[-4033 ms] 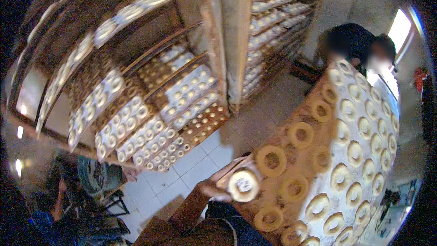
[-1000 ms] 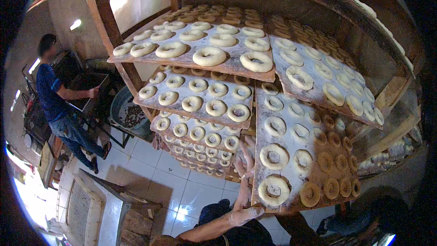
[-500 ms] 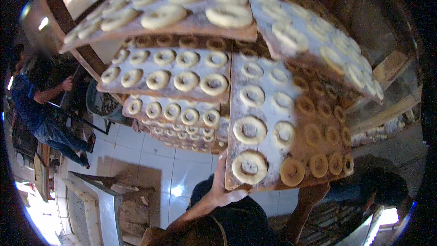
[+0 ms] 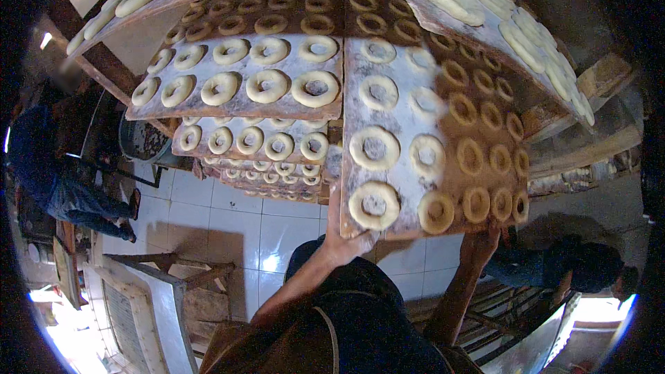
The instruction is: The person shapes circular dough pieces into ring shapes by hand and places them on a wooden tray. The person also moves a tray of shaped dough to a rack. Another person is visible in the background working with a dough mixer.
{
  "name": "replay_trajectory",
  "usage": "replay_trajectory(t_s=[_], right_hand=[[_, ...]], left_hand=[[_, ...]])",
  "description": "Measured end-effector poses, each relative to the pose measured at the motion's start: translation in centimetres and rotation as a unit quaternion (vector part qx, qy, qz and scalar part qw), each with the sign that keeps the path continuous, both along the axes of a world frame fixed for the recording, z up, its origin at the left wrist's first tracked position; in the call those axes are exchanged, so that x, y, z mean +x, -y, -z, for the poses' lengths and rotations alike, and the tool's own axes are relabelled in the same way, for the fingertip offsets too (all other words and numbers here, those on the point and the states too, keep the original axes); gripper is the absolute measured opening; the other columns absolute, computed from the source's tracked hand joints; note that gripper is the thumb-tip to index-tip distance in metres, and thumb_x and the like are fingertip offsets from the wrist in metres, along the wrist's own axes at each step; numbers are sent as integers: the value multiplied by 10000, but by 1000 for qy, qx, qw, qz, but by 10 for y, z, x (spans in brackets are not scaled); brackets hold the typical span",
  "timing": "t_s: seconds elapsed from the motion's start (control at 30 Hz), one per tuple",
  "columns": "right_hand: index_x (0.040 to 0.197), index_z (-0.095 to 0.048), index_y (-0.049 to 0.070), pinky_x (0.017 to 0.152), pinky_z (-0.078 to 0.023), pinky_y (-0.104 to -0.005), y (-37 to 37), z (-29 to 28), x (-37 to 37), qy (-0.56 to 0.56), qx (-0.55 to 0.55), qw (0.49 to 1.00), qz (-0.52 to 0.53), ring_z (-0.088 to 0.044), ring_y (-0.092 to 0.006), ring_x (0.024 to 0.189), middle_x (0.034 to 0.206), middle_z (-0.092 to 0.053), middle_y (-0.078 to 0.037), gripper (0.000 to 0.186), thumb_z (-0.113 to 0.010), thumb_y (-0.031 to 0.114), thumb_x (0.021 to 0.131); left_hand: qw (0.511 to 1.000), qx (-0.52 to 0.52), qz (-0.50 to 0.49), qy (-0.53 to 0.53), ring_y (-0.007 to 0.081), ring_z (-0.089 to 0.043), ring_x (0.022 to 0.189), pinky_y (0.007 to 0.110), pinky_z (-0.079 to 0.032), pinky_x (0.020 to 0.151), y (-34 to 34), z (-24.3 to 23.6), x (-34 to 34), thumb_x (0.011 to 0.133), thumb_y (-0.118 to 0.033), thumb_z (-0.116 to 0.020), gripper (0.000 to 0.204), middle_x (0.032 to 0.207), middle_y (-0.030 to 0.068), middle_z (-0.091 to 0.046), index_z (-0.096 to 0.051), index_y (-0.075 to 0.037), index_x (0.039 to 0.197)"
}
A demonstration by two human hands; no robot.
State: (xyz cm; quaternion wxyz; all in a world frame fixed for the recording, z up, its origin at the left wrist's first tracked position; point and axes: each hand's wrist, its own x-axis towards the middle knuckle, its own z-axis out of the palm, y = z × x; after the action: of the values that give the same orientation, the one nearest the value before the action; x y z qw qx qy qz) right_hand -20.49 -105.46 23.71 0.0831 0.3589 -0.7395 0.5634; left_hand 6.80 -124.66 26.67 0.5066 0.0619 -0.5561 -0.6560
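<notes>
My left hand (image 4: 343,241) grips the near left corner of a floured wooden board (image 4: 411,227) bearing rows of pale dough rings (image 4: 374,144). My right hand (image 4: 483,237) holds the same board near its right corner, partly hidden beneath it. The board's far part lies under the upper right board (image 4: 429,17), level beside another board of rings (image 4: 228,109) on a wooden rack (image 4: 104,77). More boards of rings show below on the left and along the top, with the upper ones close overhead.
A person in dark blue (image 4: 38,159) stands at the left by dark equipment and a metal basin (image 4: 128,137). Another person (image 4: 582,266) is at the lower right. A metal-topped bench (image 4: 156,308) stands at lower left. Tiled floor (image 4: 235,232) shows below the rack.
Since four seconds ago the board has swung from the right round to the rack. Over the last second it has risen in the view and moved farther in alongside the left board.
</notes>
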Motion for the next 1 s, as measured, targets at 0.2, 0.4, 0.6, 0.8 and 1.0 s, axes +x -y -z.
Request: replay_trajectory(t_s=[0.2, 0.4, 0.6, 0.8, 1.0], right_hand=[[1323, -450, 37, 975, -458, -393, 74, -17, -50, 27, -89, 990, -102, -497, -250, 1197, 1340, -497, -118, 417, -521, 214, 953], [1284, -497, 37, 926, -461, -368, 123, -43, -82, 424, -377, 718, -404, -524, -241, 1135, 1267, -549, -94, 402, -533, 259, 951], [1266, -518, 51, 873, -463, -358, 122, 5, -50, 351, -256, 887, -157, -556, -217, 1011, 1151, -597, -76, 364, -512, 250, 961], [1161, -541, 48, 665, -510, -318, 22, 109, 40, 411, -148, 898, 52, -611, -173, 766, 889, -637, -55, 280, -587, 42, 885], [1065, -582, 50, 699, -508, -304, -270, 137, 133, 234, -141, 829, 488, -618, -144, 806, 915, -650, -68, 216, -621, 61, 853]], left_hand=[[996, 56, 5, -65, 201, -486, 1166, 359, -454, 956, 65, -32, -45, 708, -180, -796, 885, 1270, 101, -460, -243, -42, 1386], [975, 166, 28, -142, 186, -550, 1057, 338, -502, 871, 106, -32, -80, 806, -220, -719, 637, 1167, 91, -536, -382, -32, 1314], [985, 165, 0, -51, 251, -471, 1207, 427, -408, 1007, 92, 9, -93, 857, -219, -642, 584, 1205, 110, -529, -373, -73, 1354], [937, 99, 189, 276, 169, -542, 962, 344, -462, 884, -43, 107, -186, 809, 43, -643, 360, 1006, 52, -551, -506, -47, 1129], [768, -157, 567, 252, 185, -599, 849, 350, -514, 774, -309, 138, -187, 851, -7, -626, 90, 923, 67, -603, -569, -20, 920]])
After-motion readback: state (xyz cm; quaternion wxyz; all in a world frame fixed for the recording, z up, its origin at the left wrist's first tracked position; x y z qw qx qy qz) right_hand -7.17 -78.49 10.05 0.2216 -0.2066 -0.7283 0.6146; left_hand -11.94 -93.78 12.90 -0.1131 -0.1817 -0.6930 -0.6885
